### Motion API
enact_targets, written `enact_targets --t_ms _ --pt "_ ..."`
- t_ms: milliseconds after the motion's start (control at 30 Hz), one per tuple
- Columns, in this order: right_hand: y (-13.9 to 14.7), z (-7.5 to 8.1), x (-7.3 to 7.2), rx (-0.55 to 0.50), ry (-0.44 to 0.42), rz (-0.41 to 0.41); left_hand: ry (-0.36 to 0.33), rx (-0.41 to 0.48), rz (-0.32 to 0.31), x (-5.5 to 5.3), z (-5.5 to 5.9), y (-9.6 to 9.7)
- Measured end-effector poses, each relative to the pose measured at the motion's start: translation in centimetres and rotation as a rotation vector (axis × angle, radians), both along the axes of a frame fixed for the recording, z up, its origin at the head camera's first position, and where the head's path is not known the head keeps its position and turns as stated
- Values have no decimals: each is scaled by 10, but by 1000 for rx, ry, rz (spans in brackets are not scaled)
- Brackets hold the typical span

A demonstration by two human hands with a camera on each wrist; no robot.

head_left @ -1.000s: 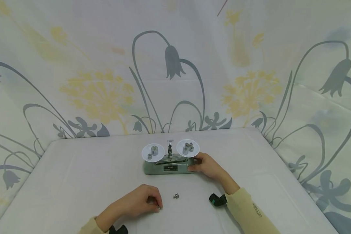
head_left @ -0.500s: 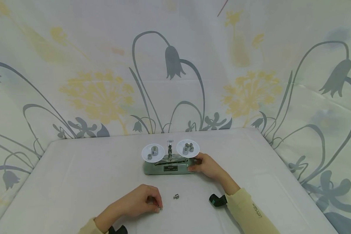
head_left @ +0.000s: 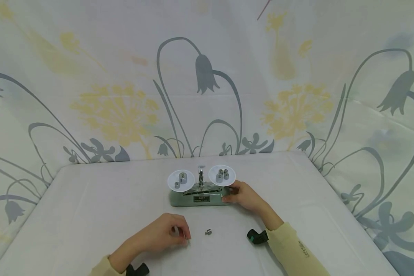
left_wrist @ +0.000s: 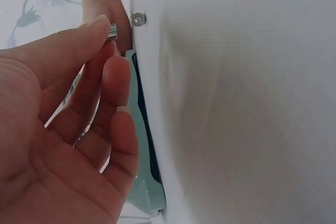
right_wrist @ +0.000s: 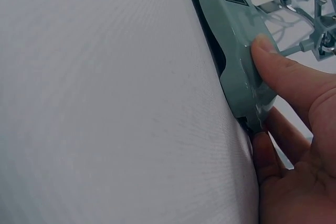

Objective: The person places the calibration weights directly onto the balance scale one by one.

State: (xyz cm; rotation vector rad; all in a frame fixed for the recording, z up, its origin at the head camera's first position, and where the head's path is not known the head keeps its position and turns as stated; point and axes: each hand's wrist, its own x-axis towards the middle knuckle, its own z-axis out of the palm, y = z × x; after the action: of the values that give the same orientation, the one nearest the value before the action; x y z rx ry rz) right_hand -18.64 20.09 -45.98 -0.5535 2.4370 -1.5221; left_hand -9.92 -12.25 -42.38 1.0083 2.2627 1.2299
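My left hand pinches a small metal weight between thumb and index finger, just above the cloth in front of the balance scale. The other fingers are loosely bent. My right hand grips the right end of the green balance scale, thumb on the front face and fingers round the end. On its left white pan stand a larger weight and a smaller weight. Three weights stand together on the right white pan.
Another small metal weight lies on the white cloth to the right of my left hand. A black wrist camera juts from the right sleeve. Behind the table hangs a flower-patterned curtain.
My left hand has lifted slightly off the cloth with the pinched weight, shifting a little to the left. The right hand and the balance scale stay as they were.
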Motion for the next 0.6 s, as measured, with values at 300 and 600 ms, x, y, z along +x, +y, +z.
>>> enact_targets --t_ms 300,600 --pt "0 0 0 7 3 -2 91 -6 19 -6 6 -4" --pt "0 0 1 7 9 -1 128 -11 35 -11 17 -9"
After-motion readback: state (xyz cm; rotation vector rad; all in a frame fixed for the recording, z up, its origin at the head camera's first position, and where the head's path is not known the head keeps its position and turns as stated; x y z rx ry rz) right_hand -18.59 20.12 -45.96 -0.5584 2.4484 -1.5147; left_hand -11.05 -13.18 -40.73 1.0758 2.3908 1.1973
